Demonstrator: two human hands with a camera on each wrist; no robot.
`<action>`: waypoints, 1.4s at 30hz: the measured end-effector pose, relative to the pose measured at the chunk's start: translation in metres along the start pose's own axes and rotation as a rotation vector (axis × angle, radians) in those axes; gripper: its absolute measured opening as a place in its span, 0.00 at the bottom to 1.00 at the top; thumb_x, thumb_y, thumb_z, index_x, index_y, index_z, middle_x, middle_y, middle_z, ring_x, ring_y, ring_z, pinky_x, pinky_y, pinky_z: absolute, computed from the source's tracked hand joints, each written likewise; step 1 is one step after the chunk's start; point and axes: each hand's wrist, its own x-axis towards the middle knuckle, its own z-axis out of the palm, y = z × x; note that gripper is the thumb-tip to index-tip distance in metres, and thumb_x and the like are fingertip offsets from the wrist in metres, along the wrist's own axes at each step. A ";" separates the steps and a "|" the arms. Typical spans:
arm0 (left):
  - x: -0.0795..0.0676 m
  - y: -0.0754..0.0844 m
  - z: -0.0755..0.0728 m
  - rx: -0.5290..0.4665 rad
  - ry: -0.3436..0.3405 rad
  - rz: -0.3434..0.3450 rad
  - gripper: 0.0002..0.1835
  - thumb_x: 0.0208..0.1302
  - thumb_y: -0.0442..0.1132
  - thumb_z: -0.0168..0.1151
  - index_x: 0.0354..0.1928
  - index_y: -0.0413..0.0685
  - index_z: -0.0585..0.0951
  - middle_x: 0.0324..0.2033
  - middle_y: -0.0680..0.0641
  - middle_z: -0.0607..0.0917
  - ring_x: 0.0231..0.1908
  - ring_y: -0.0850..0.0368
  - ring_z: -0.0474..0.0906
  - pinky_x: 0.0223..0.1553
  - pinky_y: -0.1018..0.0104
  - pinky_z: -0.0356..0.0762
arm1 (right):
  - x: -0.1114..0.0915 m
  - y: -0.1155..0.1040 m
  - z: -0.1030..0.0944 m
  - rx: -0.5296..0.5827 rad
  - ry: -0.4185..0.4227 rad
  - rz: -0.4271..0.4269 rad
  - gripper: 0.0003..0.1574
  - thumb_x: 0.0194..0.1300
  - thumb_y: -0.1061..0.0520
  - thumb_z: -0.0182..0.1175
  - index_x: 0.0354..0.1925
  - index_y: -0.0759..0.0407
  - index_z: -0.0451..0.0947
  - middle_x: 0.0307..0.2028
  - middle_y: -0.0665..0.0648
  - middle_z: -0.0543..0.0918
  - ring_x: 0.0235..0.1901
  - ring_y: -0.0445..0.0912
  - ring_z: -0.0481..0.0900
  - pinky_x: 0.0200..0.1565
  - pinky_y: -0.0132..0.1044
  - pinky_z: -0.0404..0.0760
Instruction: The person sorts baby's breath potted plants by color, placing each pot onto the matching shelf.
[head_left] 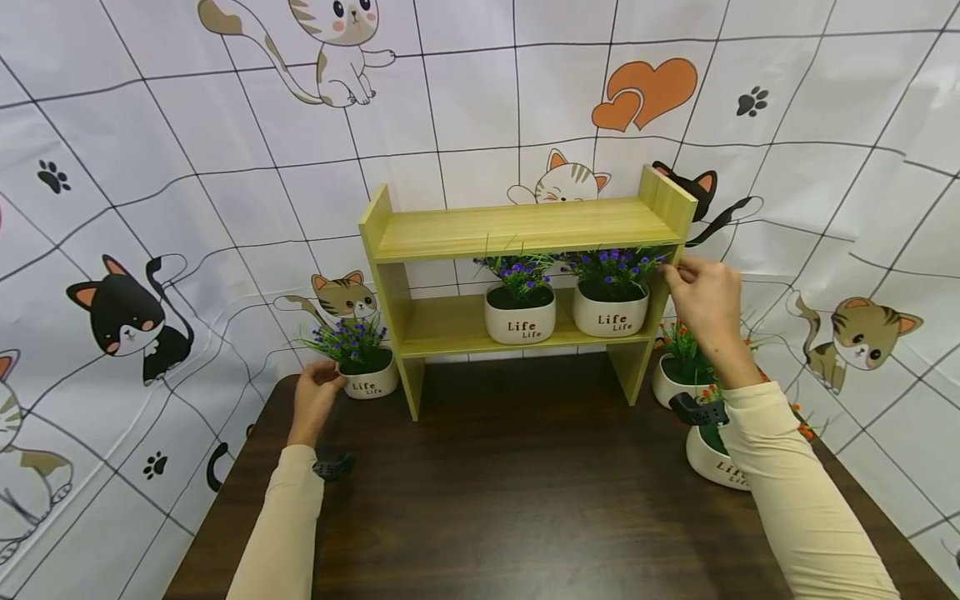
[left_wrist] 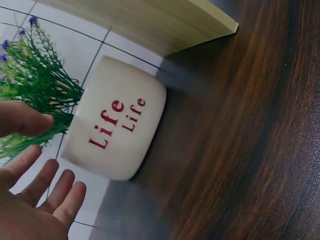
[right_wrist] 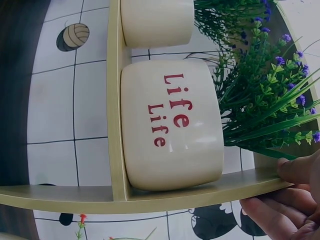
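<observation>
A light wooden two-tier shelf (head_left: 525,229) stands on the dark table. Two white pots, the left one (head_left: 521,323) and the right one (head_left: 611,317), sit on its lower board with purple-flowered plants. My right hand (head_left: 705,300) grips the shelf's right side panel (right_wrist: 235,187), thumb on one side and fingers on the other in the right wrist view. Left of the shelf, a third purple-flowered pot (left_wrist: 117,120) stands on the table. My left hand (head_left: 311,400) is beside it; in the left wrist view the fingers are spread and apart from the pot.
Two pots with red-orange flowers, a rear one (head_left: 667,383) and a front one (head_left: 708,462), stand right of the shelf, partly behind my right arm. The brown table (head_left: 510,500) stretches toward me. A wall covering (head_left: 465,100) with cat drawings hangs behind.
</observation>
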 end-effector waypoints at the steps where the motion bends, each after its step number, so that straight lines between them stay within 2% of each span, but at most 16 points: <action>1: 0.001 -0.001 0.000 -0.004 -0.019 -0.011 0.32 0.73 0.32 0.60 0.75 0.31 0.66 0.71 0.28 0.72 0.71 0.36 0.70 0.69 0.49 0.72 | 0.000 -0.001 0.000 0.000 0.000 0.000 0.17 0.76 0.56 0.66 0.48 0.70 0.90 0.34 0.70 0.90 0.12 0.17 0.60 0.17 0.23 0.56; 4: 0.006 -0.004 0.001 -0.014 -0.080 -0.034 0.41 0.70 0.32 0.61 0.80 0.30 0.56 0.77 0.26 0.63 0.78 0.32 0.61 0.77 0.41 0.64 | 0.000 -0.001 0.000 0.000 -0.001 0.001 0.17 0.76 0.56 0.66 0.48 0.70 0.90 0.34 0.70 0.90 0.13 0.16 0.60 0.17 0.23 0.57; 11: 0.013 -0.014 0.007 -0.020 -0.195 -0.087 0.58 0.67 0.30 0.63 0.85 0.38 0.33 0.84 0.27 0.43 0.84 0.32 0.43 0.83 0.41 0.49 | 0.000 0.000 0.001 0.005 -0.002 0.003 0.17 0.77 0.56 0.65 0.48 0.71 0.90 0.35 0.70 0.90 0.12 0.16 0.61 0.16 0.23 0.56; 16: 0.012 -0.019 0.014 -0.037 -0.216 -0.088 0.62 0.67 0.27 0.63 0.84 0.42 0.24 0.83 0.26 0.44 0.83 0.30 0.45 0.83 0.39 0.49 | 0.000 0.001 0.001 0.003 -0.001 0.010 0.18 0.77 0.55 0.65 0.48 0.71 0.90 0.36 0.70 0.90 0.12 0.16 0.61 0.16 0.22 0.56; 20: 0.009 -0.020 0.019 -0.023 -0.181 -0.068 0.62 0.69 0.29 0.66 0.84 0.42 0.26 0.81 0.25 0.50 0.80 0.29 0.52 0.81 0.37 0.53 | 0.001 0.001 0.002 0.009 0.002 0.006 0.18 0.77 0.55 0.65 0.48 0.71 0.90 0.36 0.70 0.90 0.13 0.15 0.61 0.16 0.22 0.56; 27: 0.003 -0.025 0.026 0.083 -0.131 -0.043 0.56 0.70 0.41 0.72 0.86 0.38 0.42 0.75 0.26 0.52 0.74 0.33 0.50 0.79 0.37 0.56 | 0.000 0.001 0.002 0.004 0.002 0.010 0.18 0.77 0.55 0.66 0.48 0.71 0.90 0.35 0.70 0.90 0.14 0.14 0.61 0.16 0.22 0.56; 31: 0.004 -0.028 0.029 0.042 -0.103 -0.046 0.54 0.67 0.41 0.75 0.82 0.35 0.49 0.75 0.27 0.55 0.74 0.33 0.55 0.78 0.39 0.60 | 0.000 0.000 0.001 0.007 -0.002 0.012 0.18 0.77 0.55 0.65 0.50 0.71 0.89 0.37 0.70 0.90 0.16 0.12 0.61 0.17 0.21 0.58; 36: 0.004 -0.030 0.031 -0.030 -0.103 -0.064 0.53 0.65 0.38 0.77 0.79 0.36 0.48 0.76 0.28 0.61 0.77 0.33 0.61 0.79 0.41 0.61 | -0.001 0.000 0.000 0.005 -0.005 0.011 0.18 0.77 0.55 0.65 0.50 0.71 0.89 0.37 0.70 0.90 0.15 0.12 0.61 0.16 0.21 0.58; 42: 0.005 -0.030 0.031 -0.024 -0.116 -0.053 0.56 0.65 0.39 0.76 0.82 0.37 0.47 0.77 0.28 0.60 0.77 0.33 0.61 0.79 0.40 0.61 | -0.001 0.001 0.000 0.007 -0.001 0.007 0.18 0.77 0.56 0.65 0.50 0.71 0.89 0.35 0.71 0.90 0.13 0.15 0.61 0.16 0.22 0.57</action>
